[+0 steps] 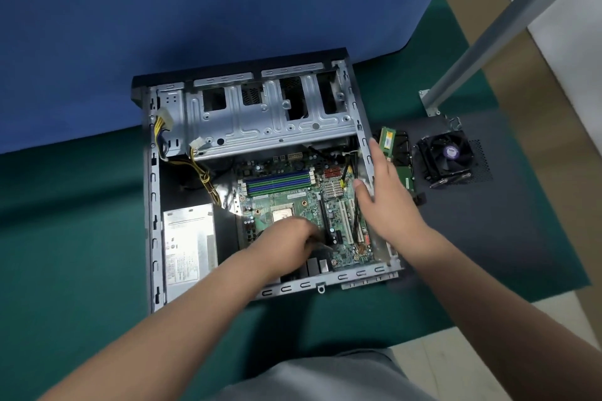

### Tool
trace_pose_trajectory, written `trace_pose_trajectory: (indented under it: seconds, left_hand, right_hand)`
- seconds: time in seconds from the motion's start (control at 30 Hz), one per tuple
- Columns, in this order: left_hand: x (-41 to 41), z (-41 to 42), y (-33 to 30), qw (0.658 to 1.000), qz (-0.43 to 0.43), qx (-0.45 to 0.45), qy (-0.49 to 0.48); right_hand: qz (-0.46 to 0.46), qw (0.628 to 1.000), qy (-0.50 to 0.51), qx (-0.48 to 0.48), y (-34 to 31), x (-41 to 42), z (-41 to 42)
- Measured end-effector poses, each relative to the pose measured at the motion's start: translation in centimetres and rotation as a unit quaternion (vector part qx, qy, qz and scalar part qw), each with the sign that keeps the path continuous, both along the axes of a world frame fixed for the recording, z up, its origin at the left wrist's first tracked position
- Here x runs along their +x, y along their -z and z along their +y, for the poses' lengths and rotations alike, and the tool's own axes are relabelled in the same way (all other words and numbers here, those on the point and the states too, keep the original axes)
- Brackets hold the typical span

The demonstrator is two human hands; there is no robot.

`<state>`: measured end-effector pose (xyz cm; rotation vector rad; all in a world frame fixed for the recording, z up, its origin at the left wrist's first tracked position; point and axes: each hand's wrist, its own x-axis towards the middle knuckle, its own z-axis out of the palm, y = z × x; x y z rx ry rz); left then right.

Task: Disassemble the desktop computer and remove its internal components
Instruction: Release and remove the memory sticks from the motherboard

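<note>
An open desktop case [153,192] lies flat on a green mat. Inside it sits a green motherboard [293,192] with blue and green memory slots and a bare processor [281,214]. My left hand [286,242] reaches into the case near the board's front edge, fingers curled down by a dark part; what they hold is hidden. My right hand [386,195] rests with straight fingers on the case's right wall, thumb inside the case. A silver power supply [190,246] sits at the front left, its yellow and black cables [205,174] running back to the drive cage [270,114].
Right of the case, on a dark perforated panel [482,198], lie a memory stick [388,140] on a black drive and a black cooler with a fan [451,156]. A grey metal leg [508,23] slants up at the right. A blue cloth [163,10] covers the back.
</note>
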<state>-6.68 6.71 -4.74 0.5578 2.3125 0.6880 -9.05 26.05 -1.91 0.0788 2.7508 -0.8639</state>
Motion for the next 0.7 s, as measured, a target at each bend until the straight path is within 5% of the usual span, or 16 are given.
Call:
trace_pose_trajectory:
  seconds: [0.7]
  left_hand:
    - [-0.7,1.9,3.8,0.997,-0.037,-0.037,0.062]
  right_hand:
    - [0.014,0.998,0.03,-0.05,1.2,0.0,0.6]
